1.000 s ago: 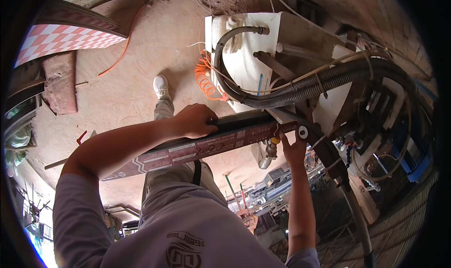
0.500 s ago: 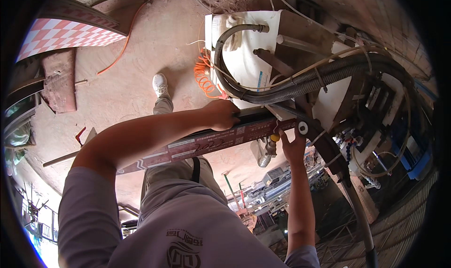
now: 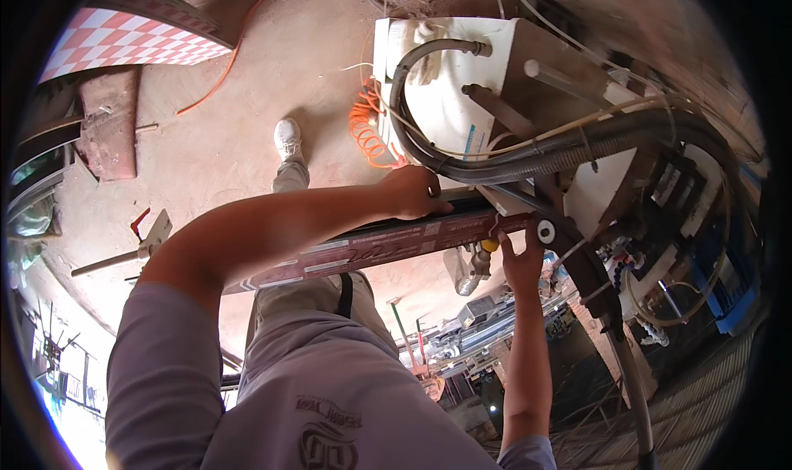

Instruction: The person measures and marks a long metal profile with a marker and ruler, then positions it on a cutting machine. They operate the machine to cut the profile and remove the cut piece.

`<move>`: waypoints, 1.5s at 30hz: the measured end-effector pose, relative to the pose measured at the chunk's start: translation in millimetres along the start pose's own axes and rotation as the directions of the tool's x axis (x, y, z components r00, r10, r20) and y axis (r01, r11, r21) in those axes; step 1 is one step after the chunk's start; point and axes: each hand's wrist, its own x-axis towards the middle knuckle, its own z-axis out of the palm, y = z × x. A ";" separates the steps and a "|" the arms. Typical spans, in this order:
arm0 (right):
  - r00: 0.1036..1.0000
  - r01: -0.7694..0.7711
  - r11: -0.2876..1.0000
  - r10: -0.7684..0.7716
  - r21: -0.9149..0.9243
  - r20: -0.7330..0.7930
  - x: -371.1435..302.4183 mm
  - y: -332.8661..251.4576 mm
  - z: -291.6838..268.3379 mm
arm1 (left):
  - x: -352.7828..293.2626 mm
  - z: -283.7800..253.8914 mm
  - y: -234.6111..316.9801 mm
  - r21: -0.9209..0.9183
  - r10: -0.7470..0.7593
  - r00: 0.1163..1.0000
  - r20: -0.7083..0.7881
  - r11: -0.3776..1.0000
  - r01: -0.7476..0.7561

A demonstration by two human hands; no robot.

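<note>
A long dark-red metal profile (image 3: 388, 246), covered with printed protective film and handwriting, lies crosswise in front of my body. Its right end sits in the machine by a white-ringed black part (image 3: 546, 232). My left hand (image 3: 412, 191) is over the far edge of the profile, fingers curled and resting on its dark upper side. At the right end, my right hand (image 3: 521, 264) holds the near edge, with thumb and forefinger showing apart and the other fingers hidden. Just left of that hand is a yellow knob (image 3: 489, 245) on a metal fitting.
A white machine housing (image 3: 450, 99) stands beyond the profile, with thick black corrugated hoses (image 3: 528, 166) arching over it. An orange coiled air hose (image 3: 365, 128) hangs at its left. A support arm with a red lever (image 3: 142, 221) stands left. Behind it is a red-and-white checkered panel (image 3: 140, 41).
The whole view has shifted slightly, moving the machine rightward in the picture. My left hand's fingers have loosened from a tighter curl and reach further over the profile. My right hand stays at its end.
</note>
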 end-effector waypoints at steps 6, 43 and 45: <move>0.996 0.070 0.996 -0.072 -0.051 -0.048 4.1 13.9 5.8 | 3.1 -13.4 -16.6 -0.100 -0.042 0.989 0.143 0.993 0.057; 0.845 0.359 0.908 -0.414 -0.214 -0.339 9.5 42.0 25.0 | -25.5 1.1 52.2 0.317 -0.201 0.976 -0.077 0.924 0.216; 0.814 0.346 0.896 -0.434 -0.276 -0.387 11.0 49.6 33.9 | -45.5 14.2 64.6 0.351 -0.088 0.952 -0.292 0.917 0.192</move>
